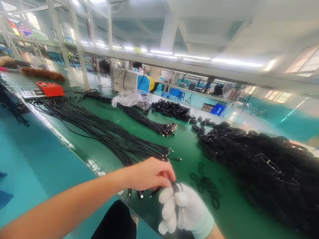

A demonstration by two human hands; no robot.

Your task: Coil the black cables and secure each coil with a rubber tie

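1. Now the left hand [148,174] and gloved right hand [183,211], fingers clamped, share a few black cables [176,188] over the green bench's [158,141] near edge.
2. Finished-looking coils [266,164] crowd the right edge; straight cables [107,134] wait mid-bench, so roughly halfway.

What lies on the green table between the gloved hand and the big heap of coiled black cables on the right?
In the head view, a few small black loops lie loose on the green table between the gloved right hand and the heap of coiled cables.

Bright overhead tube lights [194,58], table [174,141] glare, wide-angle edge warp, perhaps slight blur.
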